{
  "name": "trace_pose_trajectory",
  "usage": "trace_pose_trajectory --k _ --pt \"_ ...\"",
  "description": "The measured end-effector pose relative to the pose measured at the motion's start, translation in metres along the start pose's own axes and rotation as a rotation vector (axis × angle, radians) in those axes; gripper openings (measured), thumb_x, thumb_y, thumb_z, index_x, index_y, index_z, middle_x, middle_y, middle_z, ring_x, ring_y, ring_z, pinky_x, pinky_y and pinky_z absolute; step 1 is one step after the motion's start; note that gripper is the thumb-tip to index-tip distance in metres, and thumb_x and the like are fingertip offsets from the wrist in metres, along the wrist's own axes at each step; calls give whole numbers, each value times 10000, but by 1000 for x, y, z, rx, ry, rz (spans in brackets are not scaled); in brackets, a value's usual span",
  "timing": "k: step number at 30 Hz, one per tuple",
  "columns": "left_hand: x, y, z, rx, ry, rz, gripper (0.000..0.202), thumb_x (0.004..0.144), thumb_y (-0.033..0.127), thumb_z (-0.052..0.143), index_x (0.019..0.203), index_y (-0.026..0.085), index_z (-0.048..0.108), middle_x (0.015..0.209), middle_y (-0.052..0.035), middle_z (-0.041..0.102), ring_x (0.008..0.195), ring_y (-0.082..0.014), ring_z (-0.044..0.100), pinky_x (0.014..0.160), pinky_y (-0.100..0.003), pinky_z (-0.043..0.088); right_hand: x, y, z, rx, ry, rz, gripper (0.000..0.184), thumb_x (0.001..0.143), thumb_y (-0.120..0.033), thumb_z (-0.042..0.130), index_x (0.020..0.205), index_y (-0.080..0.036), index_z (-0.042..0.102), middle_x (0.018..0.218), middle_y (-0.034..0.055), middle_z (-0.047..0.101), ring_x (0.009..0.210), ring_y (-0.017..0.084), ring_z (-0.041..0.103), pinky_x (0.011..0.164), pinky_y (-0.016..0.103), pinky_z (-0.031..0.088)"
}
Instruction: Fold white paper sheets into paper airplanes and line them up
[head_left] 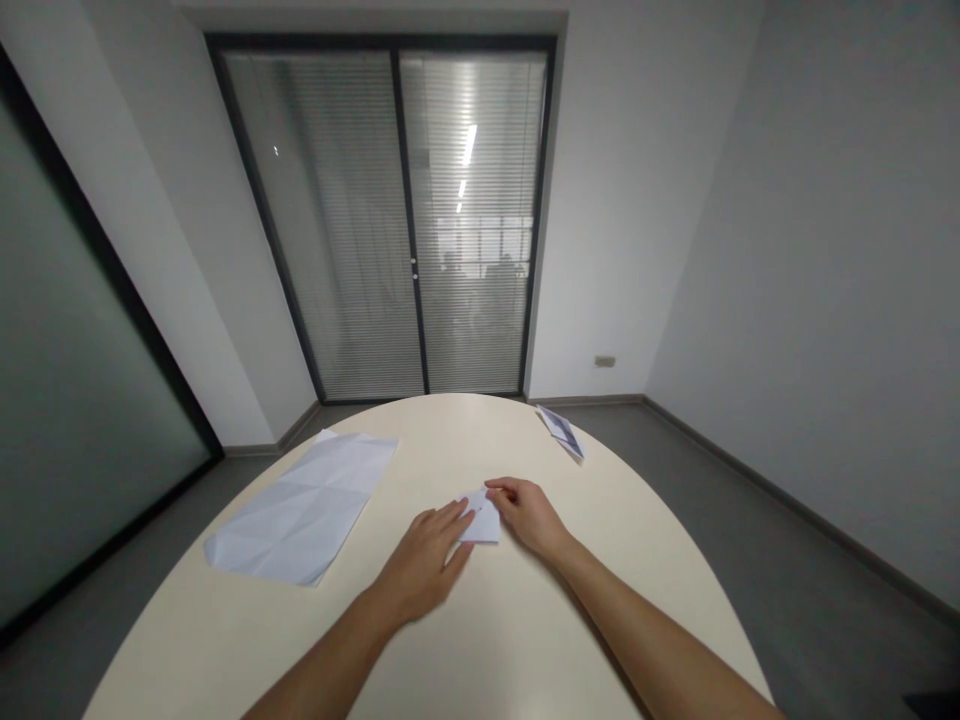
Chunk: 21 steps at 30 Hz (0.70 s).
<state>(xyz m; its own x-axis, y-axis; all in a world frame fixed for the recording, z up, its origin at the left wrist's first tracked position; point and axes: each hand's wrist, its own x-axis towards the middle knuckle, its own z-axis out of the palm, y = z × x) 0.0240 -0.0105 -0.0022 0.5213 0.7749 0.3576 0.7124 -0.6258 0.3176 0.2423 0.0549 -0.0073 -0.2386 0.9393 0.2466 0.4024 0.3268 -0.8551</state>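
A small folded white paper [482,520] lies near the middle of the round cream table [525,640]. My left hand [424,565] rests flat on the table with its fingers stretched onto the paper's left edge. My right hand [531,515] is curled, its fingertips pinching the paper's upper right corner. Both forearms reach in from the bottom of the view.
A large creased white sheet [304,508] lies on the left of the table. A smaller folded printed paper [562,432] sits at the table's far right edge. Beyond stand glass sliding doors [405,220] with blinds, grey floor and white walls.
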Motion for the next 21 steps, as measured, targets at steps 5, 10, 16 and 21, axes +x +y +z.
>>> trace_pose_trajectory --k 5,10,16,21 --pt "1 1 3 104 -27 -70 433 1008 273 383 1422 241 506 1509 -89 484 1395 -263 435 1136 -527 332 -5 -12 -1 -279 46 -148 429 933 -368 536 1275 -135 650 1286 155 658 1167 277 601 1037 415 429" --pt "3 -1 7 191 47 -138 434 957 211 427 1374 205 549 1449 -119 542 1356 -294 460 1122 -546 323 -18 -32 3 -462 -199 -326 467 1004 -363 417 1409 -160 530 1443 147 540 1336 266 488 1133 432 344" --pt "7 4 -3 163 95 -66 332 904 176 495 1193 188 658 1148 -131 668 1170 -291 567 1066 -516 407 -26 -30 7 -635 -410 -228 611 1030 -449 279 1545 -121 309 1613 160 231 1501 328 185 1203 582 119" --pt "6 6 -8 45 86 -6 245 901 182 515 1069 219 689 1090 -106 658 1134 -270 591 1036 -462 462 -25 -27 4 -638 -391 -180 623 1023 -475 290 1559 -159 285 1623 135 214 1506 337 155 1203 584 104"
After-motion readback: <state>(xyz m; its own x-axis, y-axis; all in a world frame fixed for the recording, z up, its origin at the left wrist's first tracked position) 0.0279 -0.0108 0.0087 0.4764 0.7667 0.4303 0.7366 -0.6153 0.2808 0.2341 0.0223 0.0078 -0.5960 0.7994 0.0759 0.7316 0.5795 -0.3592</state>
